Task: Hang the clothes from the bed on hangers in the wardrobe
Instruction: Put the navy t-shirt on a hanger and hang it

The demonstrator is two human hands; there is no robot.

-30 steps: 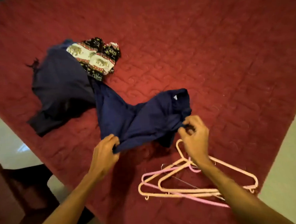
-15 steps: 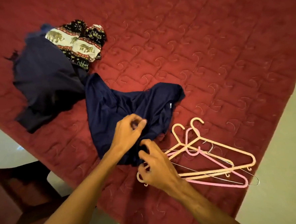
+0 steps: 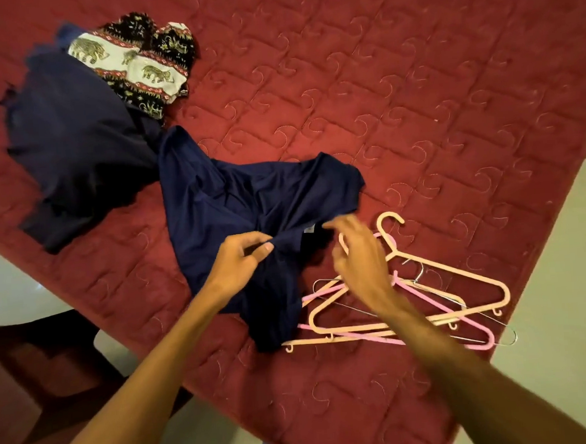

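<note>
Several hangers [image 3: 452, 273] lie partly hidden under the blurred right grip [image 3: 359, 255], which hovers empty, loosely spread; left grip [image 3: 249, 258] pinches the shirt [image 3: 249, 197] on the bed [image 3: 414, 94].

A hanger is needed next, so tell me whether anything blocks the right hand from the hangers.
Nothing visible does: the right hand hovers right over the necks of the hangers. Only the navy shirt, pinched by the left hand, seems to drape over their left ends, so it may drag when one is lifted.

Quilted red cloth bedspread [image 3: 362, 90], smooth navy fabric shirt [image 3: 249, 204], matt plastic hangers [image 3: 460, 280], thin wire hanger [image 3: 508, 337]
</note>
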